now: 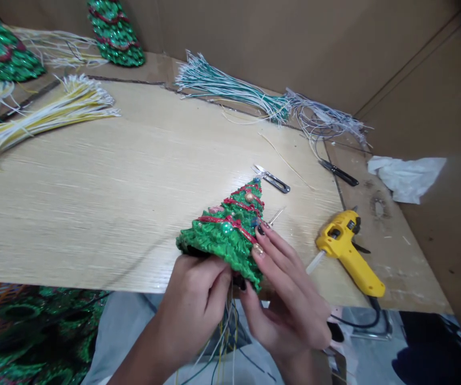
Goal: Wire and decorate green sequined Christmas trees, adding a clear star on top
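Head view. Green miniature tree (224, 235): tilted, at the worktop's (106, 214) near edge. Right hand (286, 291): fingers and thumb closed on the tree's side and rim. Left hand (196, 294): curled at the tree's hollow base, fingertips hidden, hold indiscernible. Wires (233, 342): below the tree. Nearer snips (271, 178): just beyond the tree's tip. Glue gun (348, 251): right of the tree.

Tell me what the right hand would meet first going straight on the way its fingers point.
The decorated Christmas tree, whose side the right hand touches with its fingers. Beyond it probably comes the tabletop, though depth is unclear.
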`<move>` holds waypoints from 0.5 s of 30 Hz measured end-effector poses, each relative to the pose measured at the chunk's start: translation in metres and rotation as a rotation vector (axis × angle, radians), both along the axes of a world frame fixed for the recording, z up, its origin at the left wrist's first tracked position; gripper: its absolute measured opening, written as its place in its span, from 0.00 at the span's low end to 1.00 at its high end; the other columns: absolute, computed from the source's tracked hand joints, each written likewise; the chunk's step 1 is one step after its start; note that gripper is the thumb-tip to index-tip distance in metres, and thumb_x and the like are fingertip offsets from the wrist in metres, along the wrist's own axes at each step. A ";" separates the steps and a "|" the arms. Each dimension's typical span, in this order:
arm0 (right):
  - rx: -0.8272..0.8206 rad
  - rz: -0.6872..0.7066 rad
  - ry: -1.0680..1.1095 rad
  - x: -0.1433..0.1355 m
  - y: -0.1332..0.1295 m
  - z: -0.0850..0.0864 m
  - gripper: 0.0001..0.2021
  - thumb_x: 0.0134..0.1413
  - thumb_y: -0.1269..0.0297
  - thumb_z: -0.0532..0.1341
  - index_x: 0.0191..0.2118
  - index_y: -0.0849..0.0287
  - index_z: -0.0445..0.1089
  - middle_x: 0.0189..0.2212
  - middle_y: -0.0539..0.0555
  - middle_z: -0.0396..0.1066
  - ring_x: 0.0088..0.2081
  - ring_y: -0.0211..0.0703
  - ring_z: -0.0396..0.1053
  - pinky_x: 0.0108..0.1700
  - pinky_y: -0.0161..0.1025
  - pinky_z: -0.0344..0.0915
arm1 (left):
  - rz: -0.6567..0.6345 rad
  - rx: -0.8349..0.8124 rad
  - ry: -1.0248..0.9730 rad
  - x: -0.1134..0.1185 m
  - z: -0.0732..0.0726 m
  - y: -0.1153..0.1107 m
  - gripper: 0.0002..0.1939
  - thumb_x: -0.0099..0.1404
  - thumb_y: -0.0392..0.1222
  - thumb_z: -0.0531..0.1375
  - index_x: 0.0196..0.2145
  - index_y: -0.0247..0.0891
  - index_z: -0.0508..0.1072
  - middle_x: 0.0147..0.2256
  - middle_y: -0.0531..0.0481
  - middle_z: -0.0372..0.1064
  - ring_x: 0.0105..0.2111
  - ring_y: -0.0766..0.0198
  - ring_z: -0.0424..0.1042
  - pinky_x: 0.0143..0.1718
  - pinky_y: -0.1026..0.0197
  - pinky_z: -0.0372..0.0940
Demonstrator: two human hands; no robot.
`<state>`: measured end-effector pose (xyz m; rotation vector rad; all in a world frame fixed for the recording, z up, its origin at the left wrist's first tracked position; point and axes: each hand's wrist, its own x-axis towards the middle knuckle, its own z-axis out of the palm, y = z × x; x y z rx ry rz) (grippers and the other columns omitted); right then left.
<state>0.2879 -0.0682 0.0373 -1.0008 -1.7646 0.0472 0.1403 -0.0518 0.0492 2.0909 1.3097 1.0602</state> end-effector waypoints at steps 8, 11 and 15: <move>-0.038 0.025 0.003 0.000 -0.001 -0.001 0.26 0.51 0.83 0.62 0.57 0.69 0.71 0.56 0.64 0.74 0.60 0.55 0.71 0.59 0.57 0.74 | -0.028 0.002 -0.013 -0.002 0.000 0.004 0.16 0.63 0.26 0.51 0.21 0.40 0.64 0.18 0.58 0.67 0.19 0.69 0.67 0.22 0.67 0.59; -0.028 0.035 0.006 0.000 -0.001 0.000 0.25 0.50 0.83 0.62 0.57 0.70 0.71 0.57 0.63 0.73 0.59 0.56 0.71 0.59 0.57 0.74 | -0.022 0.015 -0.012 -0.002 0.001 0.004 0.16 0.62 0.26 0.51 0.20 0.40 0.65 0.18 0.58 0.68 0.19 0.69 0.68 0.22 0.67 0.59; -0.029 0.038 0.002 0.001 -0.001 0.001 0.26 0.50 0.83 0.62 0.57 0.71 0.71 0.58 0.63 0.73 0.60 0.56 0.71 0.58 0.57 0.75 | -0.012 0.032 -0.002 0.000 0.000 0.004 0.16 0.62 0.26 0.50 0.20 0.39 0.66 0.18 0.57 0.68 0.19 0.69 0.68 0.23 0.67 0.60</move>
